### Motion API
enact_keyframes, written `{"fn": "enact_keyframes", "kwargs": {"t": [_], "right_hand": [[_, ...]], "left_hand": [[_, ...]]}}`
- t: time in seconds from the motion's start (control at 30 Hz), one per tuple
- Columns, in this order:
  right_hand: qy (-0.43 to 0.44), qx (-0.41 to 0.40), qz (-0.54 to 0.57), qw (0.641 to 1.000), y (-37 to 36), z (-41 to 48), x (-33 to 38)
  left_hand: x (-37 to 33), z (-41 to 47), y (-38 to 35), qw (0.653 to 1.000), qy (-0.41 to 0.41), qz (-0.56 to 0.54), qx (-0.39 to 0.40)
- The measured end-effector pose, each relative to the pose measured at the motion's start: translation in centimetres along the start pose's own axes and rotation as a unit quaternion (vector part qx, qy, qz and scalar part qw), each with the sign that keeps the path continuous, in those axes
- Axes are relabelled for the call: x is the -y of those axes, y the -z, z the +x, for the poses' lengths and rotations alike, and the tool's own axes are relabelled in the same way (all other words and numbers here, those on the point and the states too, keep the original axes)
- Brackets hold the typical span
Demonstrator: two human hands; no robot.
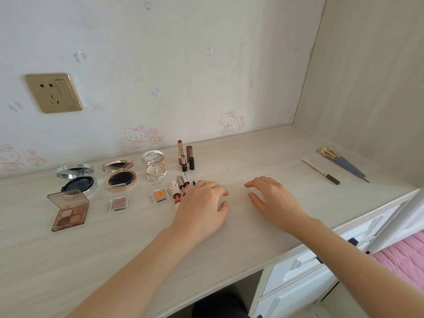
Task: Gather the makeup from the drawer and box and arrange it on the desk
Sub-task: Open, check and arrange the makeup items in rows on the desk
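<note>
The arranging step is under way: most of the makeup is already sitting on the table, laid out in loose rows at its left half. The left hand is reaching over the lying lip tubes, its fingers bending down among them. Its fingertips are hidden, so I cannot tell whether it is pinching one or only nudging it. The right hand is hovering just beside it, fingers spread wide and holding nothing.

Counting what is showing:
- three open compacts along the back
- one four-pan palette
- two single eyeshadow pans
- four upright lipstick pieces (some may be caps only)
- at least three lying tubes, with the hand possibly covering more

Well apart at the right are lying one slim pencil and a bundle of brushes. The brushes are too tightly packed to count surely.

The next move is probably calling for straightening the tubes into a neat line. After that comes bringing the pencil and brushes over to join the rows. The tubes are round and likely to roll, so a light touch is needed.
</note>
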State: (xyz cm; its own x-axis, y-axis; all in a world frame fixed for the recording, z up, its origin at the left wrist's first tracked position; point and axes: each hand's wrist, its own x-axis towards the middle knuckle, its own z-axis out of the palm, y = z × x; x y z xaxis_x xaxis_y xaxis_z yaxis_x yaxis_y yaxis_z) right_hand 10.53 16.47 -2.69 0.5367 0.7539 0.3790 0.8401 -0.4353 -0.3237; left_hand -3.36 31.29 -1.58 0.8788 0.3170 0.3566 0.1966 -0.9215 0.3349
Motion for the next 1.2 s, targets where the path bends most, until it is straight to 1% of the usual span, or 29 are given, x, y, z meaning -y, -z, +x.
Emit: {"fn": "enact_keyframes", "kwargs": {"t": [0.27, 0.43, 0.6, 0.73, 0.87, 0.93, 1.07, 1.2], "right_hand": [[-0.064, -0.023, -0.045, 0.997, 3.7, -2.1, -5.9], [-0.105, -0.044, -0.067, 0.991, 5.3, -2.9, -10.0], [-0.148, -0.069, -0.093, 0.982, 6.3, -3.2, -13.8], [-0.208, -0.075, -0.096, 0.97, 6.7, -2.9, -16.0], [-0.255, -0.066, -0.088, 0.961, 6.5, -2.1, -17.4], [-0.262, -0.06, -0.089, 0.959, 6.2, -1.9, -17.7], [-0.245, -0.046, -0.121, 0.961, 5.9, -1.9, -18.2], [-0.232, -0.052, -0.12, 0.964, 6.0, -2.2, -18.0]], "left_hand": [[-4.3, 5.4, -3.8, 0.995, -0.004, -0.058, 0.078], [-6.9, 9.2, -7.1, 0.99, -0.036, -0.097, 0.101], [-9.8, 13.2, -10.2, 0.983, -0.083, -0.11, 0.124], [-11.8, 15.7, -12.3, 0.976, -0.106, -0.107, 0.155], [-13.2, 17.6, -14.0, 0.976, -0.123, -0.101, 0.15], [-13.5, 18.5, -14.4, 0.975, -0.134, -0.094, 0.152], [-13.9, 19.8, -14.9, 0.968, -0.167, -0.07, 0.171], [-13.8, 20.4, -15.1, 0.966, -0.183, -0.05, 0.177]]}}
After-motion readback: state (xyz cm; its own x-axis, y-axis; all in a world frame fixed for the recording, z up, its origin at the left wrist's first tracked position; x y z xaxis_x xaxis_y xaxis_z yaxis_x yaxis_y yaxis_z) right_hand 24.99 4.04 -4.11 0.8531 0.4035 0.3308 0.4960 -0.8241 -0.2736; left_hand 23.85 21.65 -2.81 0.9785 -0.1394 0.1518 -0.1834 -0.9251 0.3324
